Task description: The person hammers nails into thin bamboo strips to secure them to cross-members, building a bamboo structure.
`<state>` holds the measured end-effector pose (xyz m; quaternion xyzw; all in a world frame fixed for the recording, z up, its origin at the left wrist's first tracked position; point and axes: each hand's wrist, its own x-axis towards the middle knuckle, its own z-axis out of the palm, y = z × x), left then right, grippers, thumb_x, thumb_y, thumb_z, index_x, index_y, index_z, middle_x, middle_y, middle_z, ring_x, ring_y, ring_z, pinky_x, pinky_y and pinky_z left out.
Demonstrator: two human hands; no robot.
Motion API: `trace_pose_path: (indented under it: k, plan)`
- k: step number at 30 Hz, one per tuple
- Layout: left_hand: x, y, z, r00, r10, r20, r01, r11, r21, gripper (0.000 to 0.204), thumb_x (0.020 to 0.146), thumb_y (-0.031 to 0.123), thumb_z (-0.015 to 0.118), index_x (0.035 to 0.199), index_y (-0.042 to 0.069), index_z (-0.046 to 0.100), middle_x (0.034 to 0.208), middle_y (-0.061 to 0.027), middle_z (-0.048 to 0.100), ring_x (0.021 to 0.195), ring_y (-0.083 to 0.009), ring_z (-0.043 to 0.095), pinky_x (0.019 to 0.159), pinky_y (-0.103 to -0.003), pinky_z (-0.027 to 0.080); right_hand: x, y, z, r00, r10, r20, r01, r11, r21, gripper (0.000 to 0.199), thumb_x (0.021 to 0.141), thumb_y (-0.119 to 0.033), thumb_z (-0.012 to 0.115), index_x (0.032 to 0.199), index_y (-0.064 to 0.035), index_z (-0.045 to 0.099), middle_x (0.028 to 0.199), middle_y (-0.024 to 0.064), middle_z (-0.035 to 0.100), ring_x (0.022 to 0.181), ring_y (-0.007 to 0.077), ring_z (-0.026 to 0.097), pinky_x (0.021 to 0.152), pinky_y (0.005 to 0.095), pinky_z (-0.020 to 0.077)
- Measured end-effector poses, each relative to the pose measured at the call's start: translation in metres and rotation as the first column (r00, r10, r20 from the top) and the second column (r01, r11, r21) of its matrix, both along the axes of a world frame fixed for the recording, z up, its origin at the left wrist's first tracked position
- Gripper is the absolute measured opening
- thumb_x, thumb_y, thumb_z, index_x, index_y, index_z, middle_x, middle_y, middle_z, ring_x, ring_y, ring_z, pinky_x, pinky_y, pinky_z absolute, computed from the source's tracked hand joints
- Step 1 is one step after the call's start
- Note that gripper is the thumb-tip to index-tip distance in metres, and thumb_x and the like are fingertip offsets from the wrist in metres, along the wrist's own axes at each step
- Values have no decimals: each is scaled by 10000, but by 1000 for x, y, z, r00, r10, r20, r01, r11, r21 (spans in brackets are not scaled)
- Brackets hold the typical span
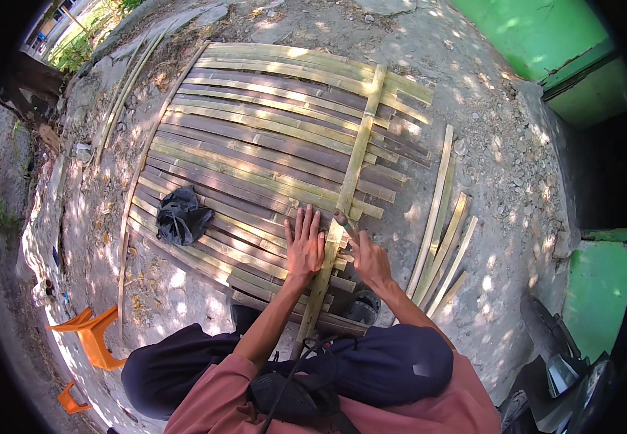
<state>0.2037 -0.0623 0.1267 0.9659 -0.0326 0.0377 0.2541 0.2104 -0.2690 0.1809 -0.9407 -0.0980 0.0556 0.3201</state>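
My left hand point(304, 249) lies flat with its fingers stretched out on the bamboo slats point(255, 137), just left of a long bamboo crosspiece point(353, 166). In my right hand point(370, 260), the fingers are wrapped round the handle of a hammer point(346, 226). The hammer's head is over the crosspiece, close to my left fingertips; I cannot tell whether it touches the bamboo. The slats lie side by side under the crosspiece, and their right ends are uneven. A black plastic bag point(183, 215) rests on the slats to the left of my hand.
Loose bamboo strips point(440, 231) lie on the rough ground at the right. A thin pole point(160, 123) runs along the slats' left ends. Orange plastic stools point(96, 338) lie at the lower left. A green wall point(534, 32) and a motorcycle part point(563, 380) border the right.
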Motion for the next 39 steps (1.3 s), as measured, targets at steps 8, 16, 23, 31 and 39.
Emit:
trace_pose_path:
  k: [8, 16, 23, 31, 39]
  plan:
    - [-6, -3, -2, 1000, 9, -10, -9, 1000, 6, 614, 1124, 297, 467, 1697, 84, 402, 1813, -133, 304, 1688, -344, 244, 1346, -658, 99, -5, -1, 18, 979, -82, 184, 55, 988, 146, 230, 1128, -191, 578, 1158, 33, 541, 704, 281, 641, 685, 536, 682, 541, 583, 475]
    - [-6, 3, -4, 1000, 21, 11, -21, 1000, 18, 605, 1121, 289, 478, 1689, 89, 419, 1807, -136, 316, 1684, -353, 255, 1342, -664, 107, -7, 13, 43, 984, -77, 160, 39, 974, 224, 200, 1142, -210, 569, 1157, -12, 544, 727, 258, 653, 707, 526, 700, 563, 561, 510]
    - [5, 1, -4, 998, 32, 45, -33, 999, 17, 601, 1123, 290, 476, 1689, 95, 423, 1808, -134, 314, 1684, -356, 254, 1344, -660, 108, -15, -3, 12, 997, -44, -66, 47, 998, 36, 231, 1133, -224, 584, 1104, -1, 529, 706, 313, 658, 693, 544, 690, 568, 604, 506]
    - [-8, 3, -7, 997, 38, 60, -38, 999, -3, 581, 1111, 259, 495, 1668, 98, 453, 1798, -136, 339, 1677, -365, 273, 1343, -649, 128, 12, 4, 35, 995, -92, -24, 93, 995, 43, 250, 1147, -222, 553, 1166, 27, 549, 707, 319, 649, 696, 546, 687, 566, 612, 480]
    - [2, -2, -2, 998, 51, 25, -52, 999, 11, 580, 1109, 269, 518, 1668, 126, 456, 1807, -107, 330, 1682, -349, 266, 1346, -640, 139, 7, -13, 0, 998, -25, -62, 27, 999, 27, 323, 1159, -258, 536, 1244, 53, 553, 678, 289, 624, 647, 546, 652, 544, 577, 447]
